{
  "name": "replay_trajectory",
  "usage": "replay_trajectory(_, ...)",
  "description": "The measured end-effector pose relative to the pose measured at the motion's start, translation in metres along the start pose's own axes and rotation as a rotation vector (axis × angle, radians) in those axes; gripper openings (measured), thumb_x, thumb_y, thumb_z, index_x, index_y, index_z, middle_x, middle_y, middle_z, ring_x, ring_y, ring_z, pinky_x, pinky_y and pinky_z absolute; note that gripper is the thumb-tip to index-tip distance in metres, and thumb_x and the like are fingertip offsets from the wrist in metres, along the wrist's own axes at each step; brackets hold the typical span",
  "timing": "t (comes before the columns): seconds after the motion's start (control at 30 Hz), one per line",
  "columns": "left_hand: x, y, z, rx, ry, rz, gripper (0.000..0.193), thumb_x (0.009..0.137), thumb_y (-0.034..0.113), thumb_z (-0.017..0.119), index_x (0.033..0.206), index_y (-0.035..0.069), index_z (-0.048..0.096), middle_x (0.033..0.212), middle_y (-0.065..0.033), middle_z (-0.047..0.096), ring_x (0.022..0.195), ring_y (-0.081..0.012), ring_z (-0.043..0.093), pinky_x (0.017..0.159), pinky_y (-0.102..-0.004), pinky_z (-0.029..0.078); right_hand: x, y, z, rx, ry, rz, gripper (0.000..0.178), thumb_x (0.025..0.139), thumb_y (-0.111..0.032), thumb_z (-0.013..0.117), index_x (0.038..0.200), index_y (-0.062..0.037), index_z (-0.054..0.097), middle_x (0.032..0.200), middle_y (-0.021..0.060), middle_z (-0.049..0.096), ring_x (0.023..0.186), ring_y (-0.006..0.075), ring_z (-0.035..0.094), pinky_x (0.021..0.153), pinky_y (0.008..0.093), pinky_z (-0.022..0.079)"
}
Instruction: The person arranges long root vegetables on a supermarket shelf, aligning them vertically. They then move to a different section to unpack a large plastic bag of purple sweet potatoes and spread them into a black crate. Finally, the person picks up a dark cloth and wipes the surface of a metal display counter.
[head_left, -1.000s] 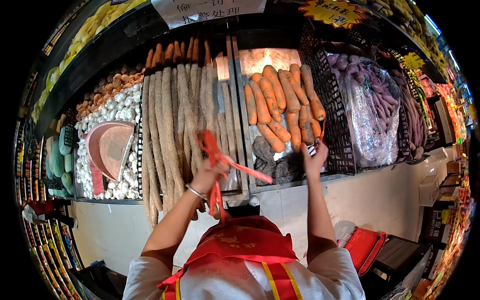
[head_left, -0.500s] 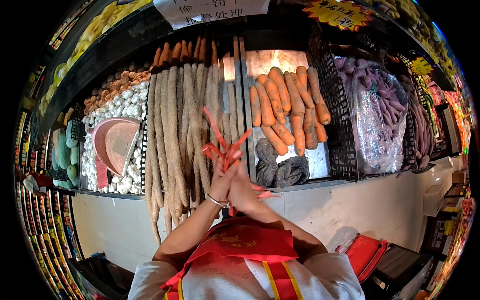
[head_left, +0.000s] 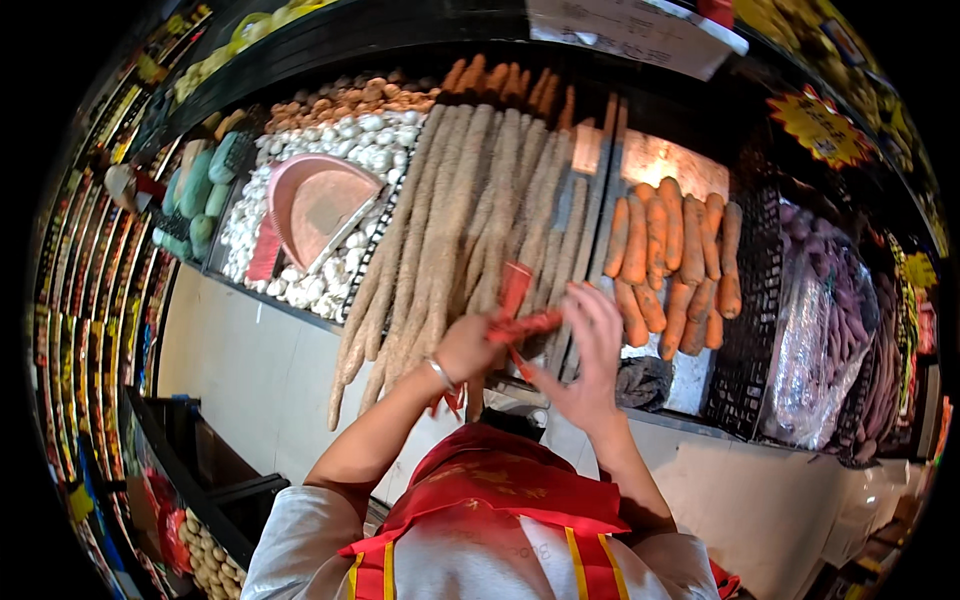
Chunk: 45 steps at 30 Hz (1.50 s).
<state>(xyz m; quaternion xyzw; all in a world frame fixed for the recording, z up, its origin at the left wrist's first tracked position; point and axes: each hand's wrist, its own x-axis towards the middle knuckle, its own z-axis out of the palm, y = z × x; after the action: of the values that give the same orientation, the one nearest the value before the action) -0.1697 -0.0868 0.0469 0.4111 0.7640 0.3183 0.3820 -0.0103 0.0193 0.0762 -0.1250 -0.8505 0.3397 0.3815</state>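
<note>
Display table (head_left: 688, 390): runs crosswise beneath the vegetables; mostly covered, bare metal showing beside the carrots.

Yams (head_left: 440, 230): long, brown, laid lengthwise, lower ends overhanging the front edge; partly hidden by the hands.

Purple tubers (head_left: 845, 320): at right beyond a black mesh crate (head_left: 745, 330), partly under glossy clear plastic (head_left: 795, 370); exact kind hard to make out.

Garlic (head_left: 385, 145): white bulbs, left of the yams.

Carrots (head_left: 672, 235): loose pile right of the yams.

Paper sign (head_left: 635, 35): white, at the upper edge; print too faint to read.

Scoop (head_left: 315, 205): pink, resting on the garlic; red handle toward the front.

Dark crumpled item (head_left: 643, 383): below the carrots, partly behind the right forearm; material unclear.

Right hand (head_left: 590, 370): blurred, fingers extended, thumb apart; whether they touch a strip cannot be told.

Left hand (head_left: 470, 345): fingers closed on red strips, largely hidden from view.

Red strips (head_left: 516, 288): between the hands, above the yams' lower part; blurred, number uncertain, some hanging below the left wrist.

Bracelet (head_left: 441, 376): silvery, left wrist.
</note>
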Motion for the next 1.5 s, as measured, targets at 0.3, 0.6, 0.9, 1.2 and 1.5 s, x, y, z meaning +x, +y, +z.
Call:
replay_trajectory(0.3,-0.023,0.001,-0.007,-0.397,-0.129,0.368,0.048,0.070,-0.002,0.057,0.113,0.001,0.036,0.101,-0.0109,0.051,0.095,-0.0174,0.053,0.081,-0.0289,0.043,-0.022,-0.008,0.061,0.805,-0.202,0.417,0.082,0.081,-0.028,0.064,0.140,-0.0080,0.012,0.132,0.0142,0.035,0.119,0.0224,0.038,0.099,0.0321,0.030)
replay_trajectory(0.6,-0.056,-0.016,-0.002,-0.365,-0.157,0.419,0.047,0.077,-0.005,0.045,0.123,0.005,0.044,0.110,-0.0127,0.046,0.100,-0.0229,0.049,0.086,-0.0300,0.040,-0.079,-0.057,0.122,1.404,0.242,0.989,0.039,0.090,-0.020,0.052,0.125,-0.0065,0.039,0.117,0.0058,0.049,0.106,0.0149,0.049,0.089,0.0308,0.042)
replay_trajectory(0.9,-0.095,-0.053,0.049,-0.025,-0.326,0.734,0.033,0.075,0.000,0.050,0.107,0.005,0.046,0.108,-0.0158,0.046,0.099,-0.0397,0.046,0.089,-0.0436,0.034,-0.161,-0.103,0.100,1.068,0.273,1.108,0.030,0.092,-0.022,0.047,0.115,-0.0029,0.048,0.102,0.0041,0.056,0.090,0.0097,0.054,0.076,0.0248,0.045)
replay_trajectory(1.2,-0.143,-0.019,0.106,-1.154,-0.636,0.130,0.025,0.081,0.006,0.054,0.103,0.006,0.041,0.091,-0.0069,0.051,0.088,-0.0207,0.056,0.086,-0.0351,0.044,-0.205,-0.128,0.029,1.019,0.057,1.047,0.019,0.088,-0.021,0.055,0.096,-0.0038,0.058,0.080,-0.0032,0.053,0.067,0.0037,0.046,0.058,0.0191,0.039)
replay_trajectory(1.5,-0.177,0.088,0.298,-0.250,-0.822,0.729,0.043,0.078,0.007,0.052,0.117,0.003,0.037,0.102,-0.0117,0.047,0.092,-0.0236,0.051,0.085,-0.0327,0.040,-0.371,-0.115,-0.127,0.862,0.390,1.213,0.006,0.082,-0.006,0.054,0.083,-0.0021,0.058,0.068,-0.0010,0.053,0.056,0.0062,0.047,0.050,0.0222,0.038)
